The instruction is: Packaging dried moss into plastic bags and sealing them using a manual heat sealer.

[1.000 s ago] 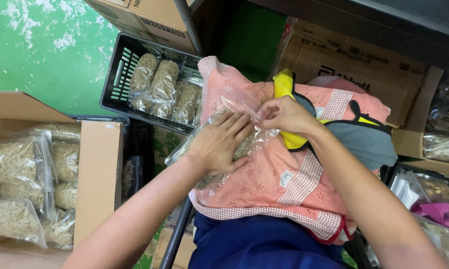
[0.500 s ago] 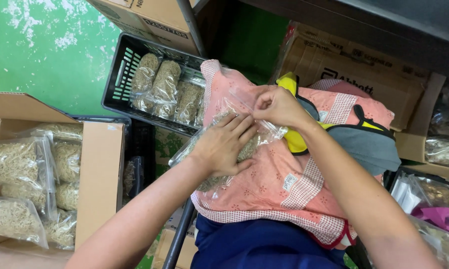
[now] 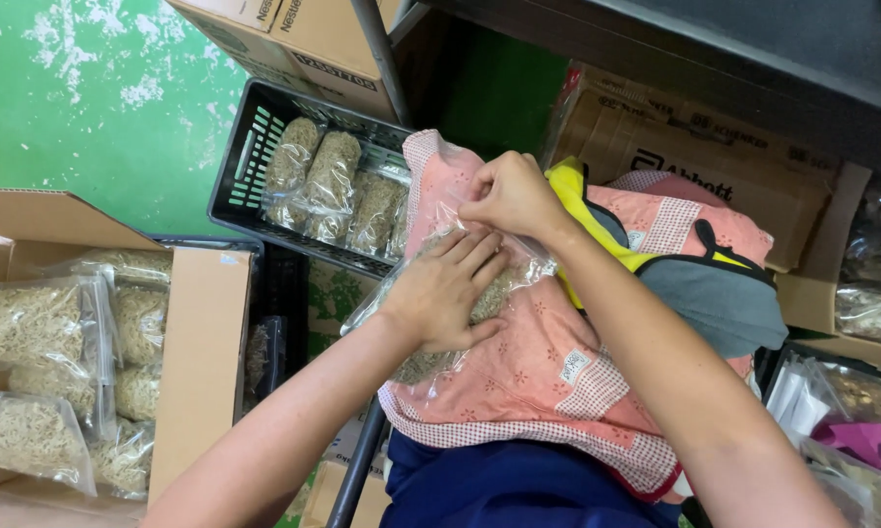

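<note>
The right hand (image 3: pixel 511 196) is pinching the top edge of a clear bag of dried strands (image 3: pixel 430 293), fingers pressed together, while the left hand (image 3: pixel 447 288) is lying flat and spread on the bag just below, pressing it onto the pink apron (image 3: pixel 538 372). Beyond the grip, a black crate (image 3: pixel 240 171) is holding similar filled bags (image 3: pixel 333 186); farther to its left, a cardboard box (image 3: pixel 201 332) is holding more.

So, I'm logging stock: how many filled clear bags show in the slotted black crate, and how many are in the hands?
Bags in the black crate: 4 showing
Bag under the left hand and right hand: 1
Total: 5
</note>
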